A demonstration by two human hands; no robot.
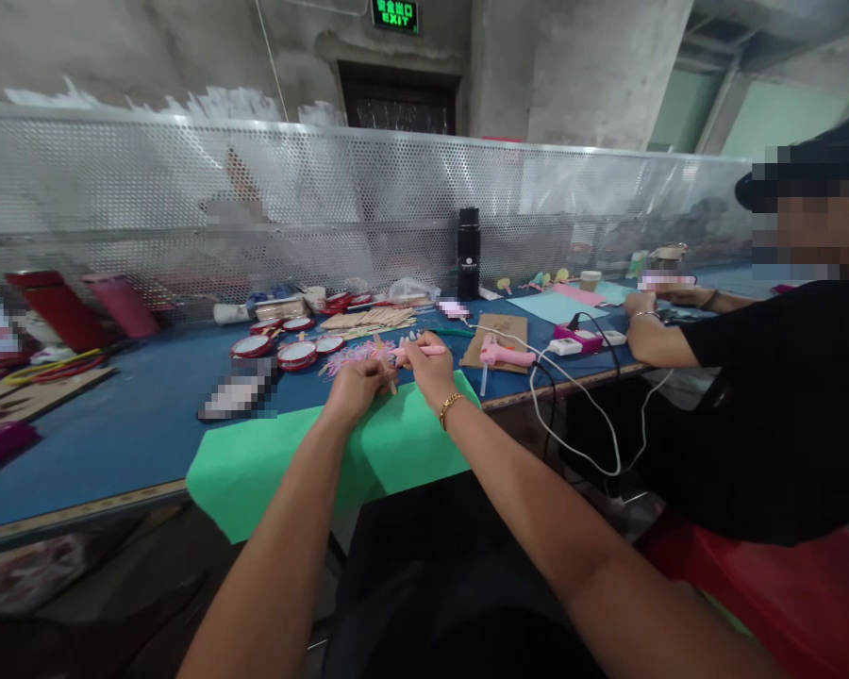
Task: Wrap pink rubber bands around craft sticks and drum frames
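My left hand (356, 389) is closed on a flat wooden craft stick (386, 364), which tilts up between the fingers. Just to its right, my right hand (433, 372), with a gold bracelet at the wrist, grips a pink pen-like tool (431, 350); its tip points toward the stick. Below both hands, a bright green sheet (283, 462) hangs over the table's front edge. A heap of pink and purple shredded strips (350, 356) lies right behind my left hand, and small round red-rimmed drums (298, 355) stand to the left.
A phone (237, 391) lies left of the green sheet. Flat wooden sticks (372, 319) are piled farther back. A pink glue gun (506, 354) rests on cardboard at right, near white cables (601, 438). A black bottle (469, 255) stands behind. A co-worker (771, 405) sits at right.
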